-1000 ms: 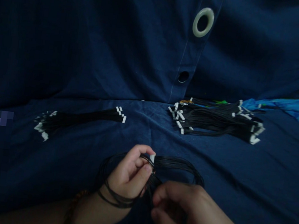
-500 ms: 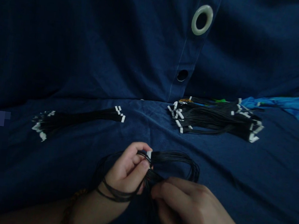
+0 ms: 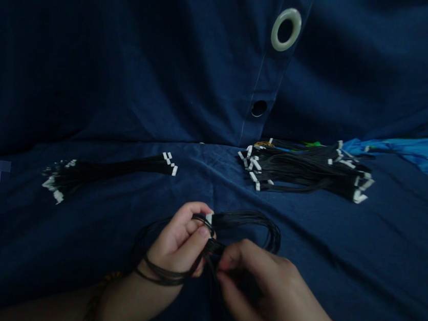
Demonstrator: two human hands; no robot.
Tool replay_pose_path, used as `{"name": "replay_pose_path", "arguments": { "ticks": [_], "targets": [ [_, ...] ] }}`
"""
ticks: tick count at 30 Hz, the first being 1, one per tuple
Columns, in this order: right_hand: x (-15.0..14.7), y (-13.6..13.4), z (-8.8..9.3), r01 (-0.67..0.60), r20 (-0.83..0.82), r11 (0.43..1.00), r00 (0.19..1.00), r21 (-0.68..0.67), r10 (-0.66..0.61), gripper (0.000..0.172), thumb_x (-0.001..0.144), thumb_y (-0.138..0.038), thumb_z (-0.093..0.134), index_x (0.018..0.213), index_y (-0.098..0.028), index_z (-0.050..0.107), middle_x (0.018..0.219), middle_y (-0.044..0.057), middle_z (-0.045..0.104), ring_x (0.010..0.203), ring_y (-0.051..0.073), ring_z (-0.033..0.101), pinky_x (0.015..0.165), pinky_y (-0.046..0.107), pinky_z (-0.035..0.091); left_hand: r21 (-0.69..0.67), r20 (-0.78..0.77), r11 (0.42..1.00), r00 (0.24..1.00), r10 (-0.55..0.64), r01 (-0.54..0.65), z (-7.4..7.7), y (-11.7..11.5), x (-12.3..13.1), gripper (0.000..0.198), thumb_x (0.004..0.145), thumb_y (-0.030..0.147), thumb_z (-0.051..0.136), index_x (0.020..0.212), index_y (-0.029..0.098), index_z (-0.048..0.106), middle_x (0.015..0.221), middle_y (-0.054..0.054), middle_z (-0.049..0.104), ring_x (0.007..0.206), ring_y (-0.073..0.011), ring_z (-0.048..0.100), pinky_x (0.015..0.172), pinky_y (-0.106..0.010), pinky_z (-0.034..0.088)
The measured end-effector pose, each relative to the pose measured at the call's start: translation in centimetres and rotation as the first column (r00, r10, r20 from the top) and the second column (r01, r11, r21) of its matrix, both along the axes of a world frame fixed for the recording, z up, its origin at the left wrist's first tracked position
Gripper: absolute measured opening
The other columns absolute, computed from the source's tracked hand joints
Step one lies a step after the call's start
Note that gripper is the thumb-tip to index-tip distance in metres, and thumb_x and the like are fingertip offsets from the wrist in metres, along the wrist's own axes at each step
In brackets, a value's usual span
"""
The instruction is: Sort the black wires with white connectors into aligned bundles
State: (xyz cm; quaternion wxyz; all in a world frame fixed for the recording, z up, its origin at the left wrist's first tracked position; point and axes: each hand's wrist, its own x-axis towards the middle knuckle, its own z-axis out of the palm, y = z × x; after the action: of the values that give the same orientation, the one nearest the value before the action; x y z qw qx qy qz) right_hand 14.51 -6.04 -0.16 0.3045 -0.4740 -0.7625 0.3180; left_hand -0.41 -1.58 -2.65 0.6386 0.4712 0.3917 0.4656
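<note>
In the head view, my left hand [image 3: 179, 241] pinches a looped bundle of thin black cables [image 3: 271, 234] beside a white connector [image 3: 209, 219]. Some strands pass around my left wrist, and others hang down between my hands. My right hand [image 3: 269, 285] is just right of my left, its thumb and forefinger bent close to the dark strands. Whether those fingertips grip a strand is too dark to make out.
Behind my left hand lies a black cable bundle [image 3: 120, 167] with white ends. A larger pile of black cables [image 3: 305, 171] is at the back right, beside blue fabric or plastic [image 3: 424, 151]. Dark blue cloth [image 3: 170, 73] with a pale ring [image 3: 286, 29] hangs behind.
My right hand's forefinger has risen and its thumb now shows lower, with a wider gap between them. My left hand still holds the cables. The whole view has shifted slightly.
</note>
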Motion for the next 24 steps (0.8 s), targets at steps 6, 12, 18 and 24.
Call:
{"name": "replay_pose_path", "arguments": {
  "ticks": [6,12,18,24],
  "targets": [
    [0.1,0.0,0.2,-0.007,0.037,0.999,0.999,0.031,0.006,0.014,0.076,-0.008,0.045,0.079,-0.021,0.051,0.073,-0.002,0.058,0.064,0.012,0.055,0.057,0.023,0.041,0.033,-0.043,0.999,0.998,-0.041,0.042,0.3,-0.3,-0.2,0.030,0.076,0.035,0.056,0.097,0.021,0.039,0.057,0.008,0.050,0.031,0.0000,0.038,0.030,-0.009,0.030],
    [0.2,0.0,1.1,-0.002,0.048,1.000,0.999,0.027,0.001,0.016,0.074,-0.006,0.044,0.079,-0.020,0.050,0.075,-0.002,0.057,0.066,0.012,0.055,0.058,0.022,0.039,0.060,-0.069,0.996,0.996,-0.065,0.069,0.6,-0.4,-0.3,0.030,0.078,0.036,0.055,0.098,0.021,0.038,0.057,0.009,0.048,0.033,-0.0007,0.038,0.032,-0.010,0.032],
    [0.5,0.4,1.5,-0.061,-0.164,0.952,0.986,-0.300,0.012,0.011,0.076,-0.009,0.044,0.079,-0.020,0.045,0.068,-0.004,0.051,0.059,0.009,0.046,0.054,0.019,0.038,0.057,-0.073,0.995,0.994,-0.080,0.085,0.7,-0.8,-0.1,0.036,0.074,0.040,0.058,0.097,0.020,0.039,0.055,0.009,0.046,0.032,-0.0010,0.036,0.031,-0.011,0.030],
    [2.4,1.9,3.6,-0.506,-0.721,0.612,0.675,-0.608,-0.159,0.008,0.076,-0.017,0.045,0.078,-0.016,0.052,0.057,-0.005,0.042,0.040,0.002,0.031,0.039,0.013,0.023,0.011,-0.065,0.999,0.997,-0.040,0.041,1.2,-1.0,0.0,0.030,0.076,0.033,0.058,0.097,0.022,0.041,0.062,0.006,0.052,0.033,-0.0004,0.038,0.032,-0.011,0.030]
  ]
}}
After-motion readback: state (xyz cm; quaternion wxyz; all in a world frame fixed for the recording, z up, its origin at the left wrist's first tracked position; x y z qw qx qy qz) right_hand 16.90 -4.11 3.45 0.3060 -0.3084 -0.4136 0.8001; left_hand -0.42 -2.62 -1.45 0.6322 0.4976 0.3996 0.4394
